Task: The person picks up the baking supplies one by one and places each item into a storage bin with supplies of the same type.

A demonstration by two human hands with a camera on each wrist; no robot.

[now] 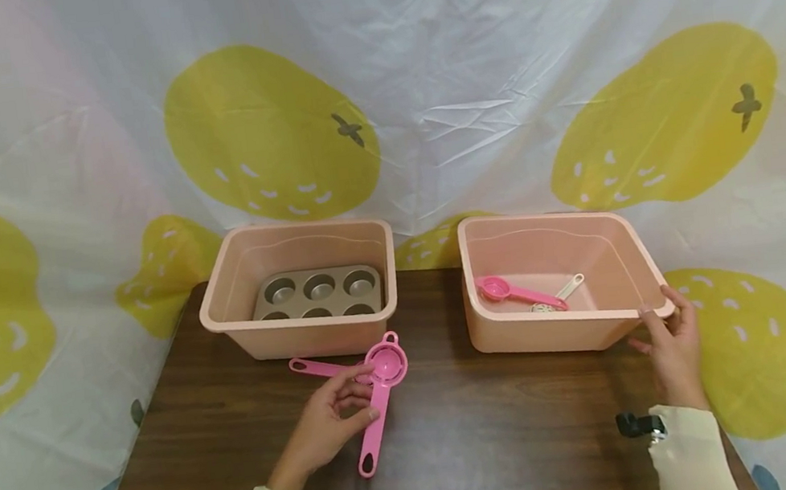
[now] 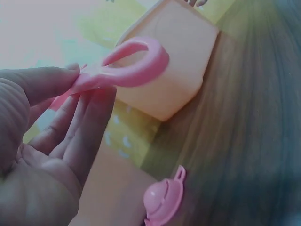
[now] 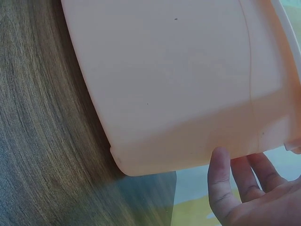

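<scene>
Pinching a pink scoop [image 1: 380,396] by its handle between thumb and fingers, the left hand [image 1: 325,429] holds it over the table [image 1: 488,444], on the near side of the left bin [image 1: 316,337], its cup pointing far and its looped end near. A second scoop [image 1: 314,367] lies just beside that bin, partly hidden by the held one. A muffin tin [image 1: 319,287] sits in the left bin. The right hand [image 1: 674,350], fingers apart, touches the right bin [image 1: 534,334] at its near right corner; inside, a third scoop [image 1: 526,294] lies across a white tool [image 1: 571,286]
</scene>
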